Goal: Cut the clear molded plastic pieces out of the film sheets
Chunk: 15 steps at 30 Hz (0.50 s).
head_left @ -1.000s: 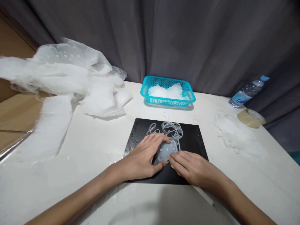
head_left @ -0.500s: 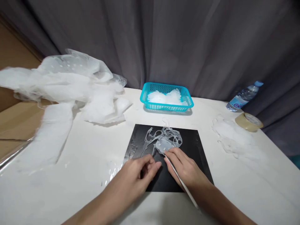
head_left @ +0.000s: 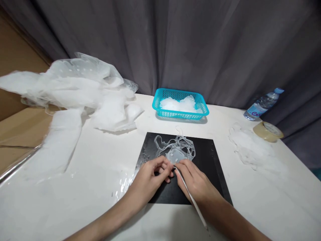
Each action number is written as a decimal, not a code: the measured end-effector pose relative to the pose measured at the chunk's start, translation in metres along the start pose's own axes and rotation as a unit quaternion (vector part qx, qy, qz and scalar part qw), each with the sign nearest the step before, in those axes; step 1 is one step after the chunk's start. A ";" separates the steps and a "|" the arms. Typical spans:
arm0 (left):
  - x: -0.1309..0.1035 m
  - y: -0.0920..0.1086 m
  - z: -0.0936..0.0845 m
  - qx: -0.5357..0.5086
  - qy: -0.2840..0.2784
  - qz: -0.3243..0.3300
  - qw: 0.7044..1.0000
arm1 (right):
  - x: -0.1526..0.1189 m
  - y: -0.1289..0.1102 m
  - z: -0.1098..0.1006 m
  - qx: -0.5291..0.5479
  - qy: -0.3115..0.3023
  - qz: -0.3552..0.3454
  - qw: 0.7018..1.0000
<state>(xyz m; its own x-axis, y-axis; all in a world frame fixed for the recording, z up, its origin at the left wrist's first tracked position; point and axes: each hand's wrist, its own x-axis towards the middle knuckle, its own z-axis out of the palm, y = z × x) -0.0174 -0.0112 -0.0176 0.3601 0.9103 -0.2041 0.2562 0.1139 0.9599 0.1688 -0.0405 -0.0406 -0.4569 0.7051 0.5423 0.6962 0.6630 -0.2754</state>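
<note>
My right hand (head_left: 199, 184) is closed around a slim white pen-like tool (head_left: 195, 202), whose thin pointed end slants down towards me. Its fingertips also touch the near edge of a translucent, whitish plastic-like piece (head_left: 177, 154) with small pale spots. My left hand (head_left: 151, 177) is pinched at that same edge, its thumb and forefinger almost meeting the right fingertips. Whatever lies inside the pinch is too small to tell. Curly clear strips (head_left: 185, 144) surround the piece. All this rests on a black mat (head_left: 208, 160).
A turquoise basket (head_left: 180, 114) holding white pieces stands behind the mat. Translucent white sheets (head_left: 82, 90) are heaped at left beside a cardboard box (head_left: 25, 124). At right are a water bottle (head_left: 263, 104), a tape roll (head_left: 268, 131) and thin whitish scraps (head_left: 250, 144) on the white table (head_left: 100, 160).
My left hand has moved forward and right to the piece's near edge, its fingers now pinched beside my right fingertips. The right hand keeps the tool. The view has shifted slightly.
</note>
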 end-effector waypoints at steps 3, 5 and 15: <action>-0.001 0.003 -0.001 0.046 0.030 0.000 0.998 | 0.006 0.016 -0.009 0.107 0.016 0.090 0.990; -0.002 0.005 -0.004 0.064 0.040 -0.015 0.997 | 0.014 0.044 -0.024 0.180 0.061 0.221 0.957; 0.004 0.010 -0.019 0.126 -0.030 -0.057 0.990 | 0.020 0.111 -0.068 0.278 0.126 0.366 0.879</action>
<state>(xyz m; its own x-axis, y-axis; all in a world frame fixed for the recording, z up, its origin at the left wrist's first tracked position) -0.0305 0.0008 -0.0047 0.3671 0.8707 -0.3274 0.5113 0.1052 0.8530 0.2743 0.0300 -0.0062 0.1868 0.9624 0.1974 0.3418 0.1247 -0.9314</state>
